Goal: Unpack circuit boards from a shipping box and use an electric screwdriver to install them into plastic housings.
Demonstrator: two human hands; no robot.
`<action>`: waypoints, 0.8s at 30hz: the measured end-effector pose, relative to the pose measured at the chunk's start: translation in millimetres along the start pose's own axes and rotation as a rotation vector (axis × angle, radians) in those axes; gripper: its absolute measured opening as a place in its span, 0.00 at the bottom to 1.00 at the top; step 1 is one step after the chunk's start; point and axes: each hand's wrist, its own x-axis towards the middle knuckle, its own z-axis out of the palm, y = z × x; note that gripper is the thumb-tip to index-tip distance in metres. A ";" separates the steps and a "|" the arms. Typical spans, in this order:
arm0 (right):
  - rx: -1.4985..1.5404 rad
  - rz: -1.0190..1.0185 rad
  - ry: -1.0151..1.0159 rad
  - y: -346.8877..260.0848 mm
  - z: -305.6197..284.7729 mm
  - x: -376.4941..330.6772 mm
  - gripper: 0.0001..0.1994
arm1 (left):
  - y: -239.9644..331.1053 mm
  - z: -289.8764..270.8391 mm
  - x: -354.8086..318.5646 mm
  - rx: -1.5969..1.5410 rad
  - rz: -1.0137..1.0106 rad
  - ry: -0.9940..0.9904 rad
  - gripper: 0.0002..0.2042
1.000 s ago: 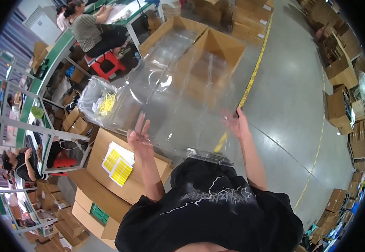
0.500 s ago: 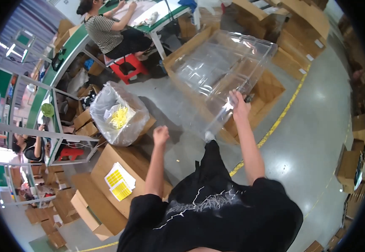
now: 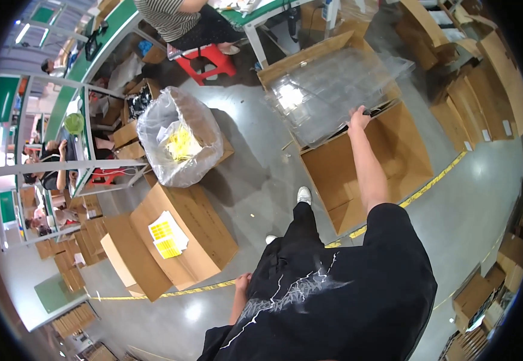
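Note:
My right arm reaches forward, and my right hand (image 3: 359, 118) is closed at the near edge of a clear plastic tray (image 3: 327, 96). A small dark thing shows by its fingertips, too small to name. The tray, with faint dividing lines, lies tilted over the far part of a large open cardboard box (image 3: 366, 174). Bare brown cardboard shows inside the box's near part. Low at my left side, my left hand (image 3: 243, 283) hangs with curled fingers and nothing visible in it.
A bin lined with clear plastic (image 3: 180, 135) holds yellow scraps. Another open carton (image 3: 198, 234) carries yellow-and-white label sheets (image 3: 168, 234). Behind, a person in a striped top sits on a red stool (image 3: 204, 63) at a green worktable. Flattened and open cartons (image 3: 478, 102) stand at right.
The tray has swung farther away over the box, uncovering its near part. My right hand went with it. My left hand has dropped back to my side, and my view has shifted.

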 end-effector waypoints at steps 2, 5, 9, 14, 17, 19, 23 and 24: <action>-0.107 0.428 -0.237 11.9 -3.9 24.3 0.25 | 6.3 7.6 -16.1 -0.101 -0.059 0.010 0.10; 0.101 0.513 -0.323 19.2 -1.8 32.4 0.26 | -7.6 22.8 10.7 -0.418 0.038 -0.007 0.09; 0.125 0.573 -0.373 47.6 -5.9 13.3 0.27 | 26.4 18.0 4.7 -0.385 0.035 -0.134 0.10; 0.268 0.503 -0.277 64.4 5.9 60.1 0.18 | 70.8 13.3 -10.8 -0.333 0.023 -0.028 0.11; 0.030 0.499 -0.274 51.2 38.3 70.6 0.20 | 70.0 0.6 -17.4 -0.303 0.044 -0.053 0.09; -0.105 0.481 -0.343 45.9 50.7 58.5 0.24 | 60.6 -5.7 -22.6 -0.332 0.056 -0.025 0.10; -0.258 0.694 -0.375 49.7 9.1 81.3 0.31 | 32.2 -4.9 -16.4 -0.308 0.035 -0.030 0.10; 0.021 0.787 -0.394 61.7 -6.3 75.6 0.27 | 19.2 -4.1 -10.2 -0.333 0.008 -0.024 0.10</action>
